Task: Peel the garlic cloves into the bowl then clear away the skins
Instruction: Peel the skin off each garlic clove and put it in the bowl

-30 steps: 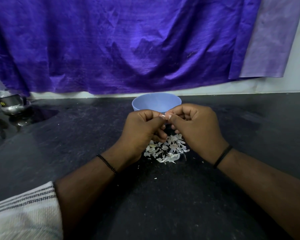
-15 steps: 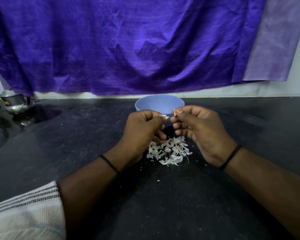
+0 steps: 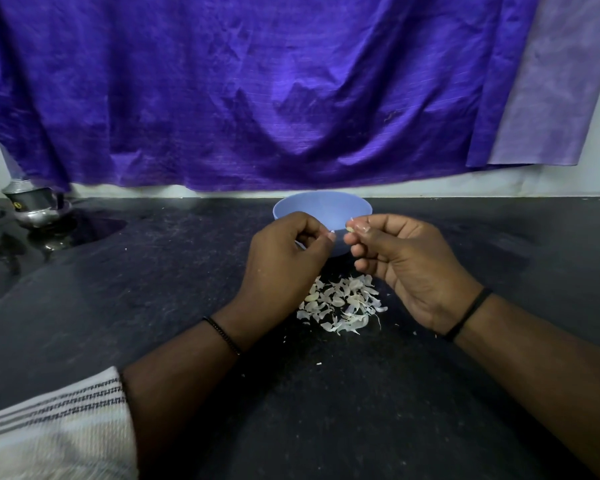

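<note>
A blue bowl stands at the back of the dark counter, partly hidden by both hands. My right hand pinches a small garlic clove between thumb and forefinger, just in front of the bowl's rim. My left hand is held beside it with fingers curled, pinching a tiny white bit of skin at its fingertips. A small gap separates the two hands. Below them a heap of white garlic skins lies on the counter. The bowl's inside is hidden.
A purple cloth hangs over the wall behind the counter. A steel pot sits at the far left. Small skin flecks are scattered on the black counter near the heap. My striped sleeve fills the lower left.
The hands, joined over the clove a second ago, have pulled apart; the right hand moved right with the clove and the left keeps a bit of skin.
</note>
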`<state>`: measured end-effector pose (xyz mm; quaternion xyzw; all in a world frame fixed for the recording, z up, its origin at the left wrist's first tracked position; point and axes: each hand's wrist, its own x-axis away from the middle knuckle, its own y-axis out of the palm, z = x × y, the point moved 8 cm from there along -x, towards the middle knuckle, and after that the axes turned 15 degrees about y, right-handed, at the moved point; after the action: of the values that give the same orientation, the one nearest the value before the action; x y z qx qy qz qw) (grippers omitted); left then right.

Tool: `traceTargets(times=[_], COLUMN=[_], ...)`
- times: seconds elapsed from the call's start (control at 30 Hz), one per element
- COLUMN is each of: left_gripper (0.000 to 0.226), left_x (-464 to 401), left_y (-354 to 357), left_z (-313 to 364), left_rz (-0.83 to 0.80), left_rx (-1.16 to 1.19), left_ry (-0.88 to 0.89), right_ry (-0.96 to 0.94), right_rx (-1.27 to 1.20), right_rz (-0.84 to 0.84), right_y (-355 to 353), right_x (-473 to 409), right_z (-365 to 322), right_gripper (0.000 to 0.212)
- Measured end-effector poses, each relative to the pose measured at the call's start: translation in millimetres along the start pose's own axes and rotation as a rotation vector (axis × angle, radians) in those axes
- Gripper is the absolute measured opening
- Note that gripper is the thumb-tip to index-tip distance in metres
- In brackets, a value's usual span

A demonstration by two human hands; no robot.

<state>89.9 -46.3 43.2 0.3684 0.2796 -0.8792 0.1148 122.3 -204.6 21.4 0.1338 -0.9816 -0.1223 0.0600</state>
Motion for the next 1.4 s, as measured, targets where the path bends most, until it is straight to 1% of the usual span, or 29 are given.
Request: traceTargets(times=[0.17, 0.3, 0.4, 0.67, 0.87, 1.0, 1.17, 1.4], left_gripper=[0.010, 0.005, 0.003, 0.006, 0.007, 0.008, 0.008, 0.006], left_x=[0.6, 2.9, 3.3, 3.5, 4.2, 2.8, 1.2, 0.5], left_y=[0.9, 7.2, 9.3, 11.4, 10.3, 10.3, 8.3, 7.4], left_z=[-2.6, -6.6, -4.7, -4.1, -3.8, -0.6, -0.9, 0.5], left_rz=[0.013, -0.003, -0.002, -0.025, -0.033, -0.073, -0.065, -0.063], left_rx=[0.079, 0.244, 0.322, 0.347, 0.308, 0.174, 0.058, -0.010], left_ry=[-0.018, -0.109, -0.126, -0.139, -0.119, -0.032, 0.011, 0.054], right_ry=[-0.005, -0.012, -0.017, -0.023, -0.049, -0.056, -0.092, -0.127], right_rx=[0.017, 0.039, 0.058, 0.128, 0.187, 0.214, 0.266, 0.283], right_rz=[-0.032, -0.017, -0.012, 0.031, 0.064, 0.086, 0.107, 0.108], right_y=[2.4, 1.1, 1.6, 1.2, 1.5, 0.9, 1.0, 2.8], right_x=[0.0, 0.4, 0.1, -0.7, 1.6, 3.1, 2.8, 2.2], right_z=[0.3, 0.5, 0.8, 3.7, 3.0, 3.4, 1.3, -0.6], right_gripper=[0.013, 0.014, 0.013, 0.011, 0.008, 0.006, 0.005, 0.008])
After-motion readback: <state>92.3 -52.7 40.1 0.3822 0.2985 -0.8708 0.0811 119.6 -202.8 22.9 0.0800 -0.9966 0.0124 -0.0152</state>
